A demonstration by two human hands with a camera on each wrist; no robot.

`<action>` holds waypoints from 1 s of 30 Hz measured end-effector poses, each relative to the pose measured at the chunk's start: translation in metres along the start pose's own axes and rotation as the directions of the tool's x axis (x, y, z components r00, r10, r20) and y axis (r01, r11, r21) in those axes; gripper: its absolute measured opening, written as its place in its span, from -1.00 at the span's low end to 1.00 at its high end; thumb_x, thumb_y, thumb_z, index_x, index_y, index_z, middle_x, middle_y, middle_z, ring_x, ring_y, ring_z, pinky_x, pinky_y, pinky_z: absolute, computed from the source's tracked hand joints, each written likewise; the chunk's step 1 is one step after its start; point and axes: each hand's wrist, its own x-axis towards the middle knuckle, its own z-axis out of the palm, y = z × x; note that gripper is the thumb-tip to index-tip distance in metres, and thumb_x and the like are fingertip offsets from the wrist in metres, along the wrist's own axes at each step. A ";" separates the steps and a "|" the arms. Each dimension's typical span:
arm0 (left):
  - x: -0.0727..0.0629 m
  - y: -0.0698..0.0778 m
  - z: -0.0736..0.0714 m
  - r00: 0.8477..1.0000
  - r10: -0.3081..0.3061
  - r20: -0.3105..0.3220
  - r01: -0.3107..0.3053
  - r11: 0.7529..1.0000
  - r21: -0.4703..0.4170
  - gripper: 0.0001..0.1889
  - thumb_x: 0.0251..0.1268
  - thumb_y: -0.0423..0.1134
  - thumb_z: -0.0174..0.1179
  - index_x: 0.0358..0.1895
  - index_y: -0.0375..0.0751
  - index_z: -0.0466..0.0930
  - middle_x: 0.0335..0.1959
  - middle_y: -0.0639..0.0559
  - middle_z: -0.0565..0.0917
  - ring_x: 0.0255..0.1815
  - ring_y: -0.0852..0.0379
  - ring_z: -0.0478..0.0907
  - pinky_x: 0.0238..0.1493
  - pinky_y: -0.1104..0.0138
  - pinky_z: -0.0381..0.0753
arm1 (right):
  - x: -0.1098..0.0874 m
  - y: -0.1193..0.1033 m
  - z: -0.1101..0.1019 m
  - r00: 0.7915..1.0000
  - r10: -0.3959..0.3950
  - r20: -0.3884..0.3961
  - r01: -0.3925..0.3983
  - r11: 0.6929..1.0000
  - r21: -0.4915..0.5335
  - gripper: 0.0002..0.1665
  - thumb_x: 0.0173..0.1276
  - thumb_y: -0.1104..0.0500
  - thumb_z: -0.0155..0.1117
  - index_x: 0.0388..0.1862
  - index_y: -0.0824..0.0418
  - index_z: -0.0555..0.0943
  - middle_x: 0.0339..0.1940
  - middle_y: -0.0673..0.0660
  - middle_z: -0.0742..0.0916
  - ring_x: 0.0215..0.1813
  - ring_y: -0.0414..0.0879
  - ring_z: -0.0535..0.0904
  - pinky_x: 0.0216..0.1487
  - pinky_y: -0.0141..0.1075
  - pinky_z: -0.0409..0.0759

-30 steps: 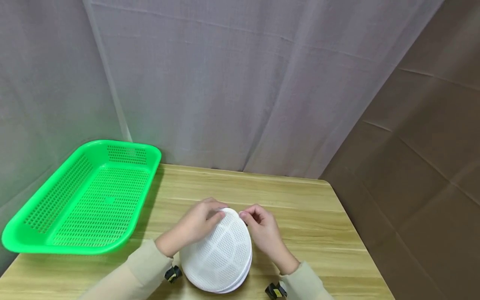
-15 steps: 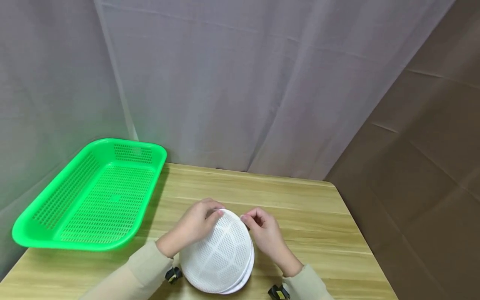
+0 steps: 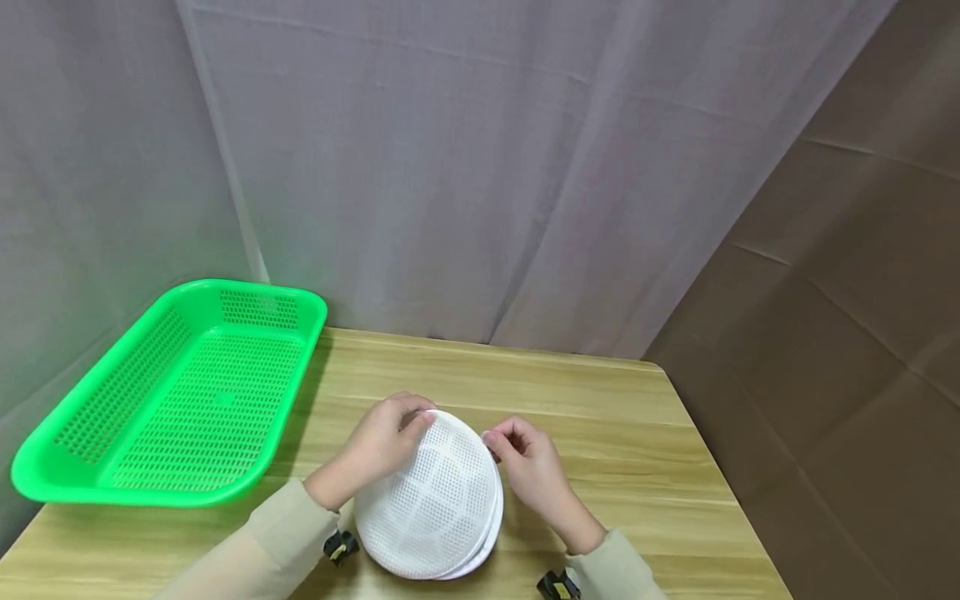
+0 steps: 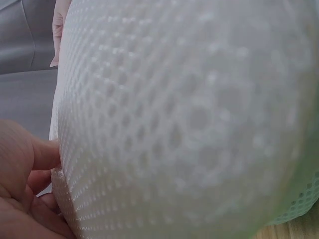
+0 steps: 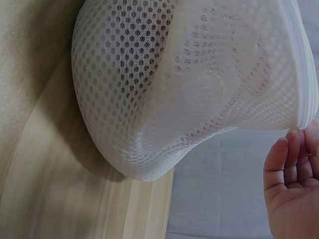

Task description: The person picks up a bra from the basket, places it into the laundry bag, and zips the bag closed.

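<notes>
A round white mesh laundry bag (image 3: pixel 431 504) stands tilted over the table, its perforated face turned up to the head camera. My left hand (image 3: pixel 381 446) grips its upper left rim between thumb and fingers. At the upper right edge, my right hand (image 3: pixel 528 467) pinches the rim with thumb and index finger. The right wrist view shows a pale zipper-like band (image 5: pixel 299 64) along the edge by those fingertips. Honeycomb mesh (image 4: pixel 149 114) fills most of the left wrist view, blurred up close. Whether the right fingers hold a zipper pull is hidden.
A green perforated plastic basket (image 3: pixel 300 400) sits at the table's left side. The wooden table (image 3: pixel 600 417) ends at a grey cloth (image 3: pixel 420 167) behind and a brown cloth (image 3: pixel 847 333) on the right.
My left hand and the bag's front face have shifted slightly left. More of the bag's lower layer shows along the right edge. The right hand has barely moved.
</notes>
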 end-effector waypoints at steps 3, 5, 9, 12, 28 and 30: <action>0.000 0.000 0.000 1.000 -0.005 0.003 0.005 1.000 -0.007 -0.88 0.34 -0.31 0.20 -0.15 -0.20 0.69 -0.15 -0.03 0.66 -0.04 0.02 0.59 0.04 0.13 0.55 | 0.000 0.002 -0.001 1.000 -0.021 0.010 0.021 1.000 -0.003 -0.87 0.35 0.22 0.28 -0.43 0.16 0.60 -0.52 0.03 0.65 -0.41 -0.09 0.58 -0.34 -0.19 0.63; 0.001 -0.001 -0.001 1.000 -0.009 -0.005 0.009 1.000 -0.014 -0.88 0.35 -0.31 0.19 -0.15 -0.20 0.69 -0.15 -0.03 0.67 -0.05 0.02 0.59 0.04 0.13 0.55 | -0.001 0.003 -0.002 0.999 -0.032 0.010 0.032 0.999 -0.008 -0.86 0.35 0.20 0.28 -0.43 0.14 0.60 -0.52 0.03 0.64 -0.41 -0.10 0.57 -0.35 -0.21 0.63; 0.002 -0.004 -0.004 0.999 -0.028 -0.022 0.028 0.999 -0.035 -0.88 0.35 -0.31 0.19 -0.15 -0.21 0.69 -0.16 -0.04 0.68 -0.07 0.03 0.59 0.03 0.13 0.55 | -0.001 0.003 -0.003 0.999 -0.035 -0.005 0.035 0.999 -0.018 -0.86 0.34 0.20 0.30 -0.44 0.13 0.59 -0.53 0.04 0.64 -0.43 -0.11 0.56 -0.37 -0.30 0.61; 0.002 -0.004 -0.005 0.999 -0.031 -0.024 0.030 0.998 -0.047 -0.87 0.35 -0.31 0.19 -0.14 -0.21 0.68 -0.16 -0.04 0.68 -0.05 0.02 0.59 0.04 0.12 0.54 | -0.001 0.002 -0.004 1.000 -0.027 -0.011 0.027 0.999 -0.018 -0.86 0.34 0.20 0.31 -0.44 0.13 0.60 -0.53 0.06 0.64 -0.42 -0.08 0.57 -0.37 -0.30 0.61; 0.002 0.007 0.002 0.995 0.071 0.073 -0.072 0.997 0.004 -0.90 0.33 -0.29 0.23 -0.15 -0.13 0.66 -0.11 0.02 0.65 0.01 0.04 0.57 0.09 0.13 0.51 | 0.001 0.002 0.000 1.000 -0.019 -0.023 0.019 1.000 0.003 -0.85 0.33 0.21 0.31 -0.45 0.16 0.59 -0.52 0.11 0.64 -0.39 0.12 0.58 -0.40 -0.36 0.56; 0.002 0.007 0.002 0.996 0.063 0.057 -0.063 0.998 0.002 -0.92 0.33 -0.29 0.23 -0.17 -0.12 0.66 -0.13 0.03 0.65 -0.01 0.04 0.58 0.08 0.14 0.52 | 0.000 0.003 0.000 1.000 -0.010 -0.024 0.010 1.000 0.000 -0.86 0.33 0.21 0.31 -0.44 0.16 0.60 -0.52 0.08 0.64 -0.39 0.07 0.58 -0.39 -0.34 0.58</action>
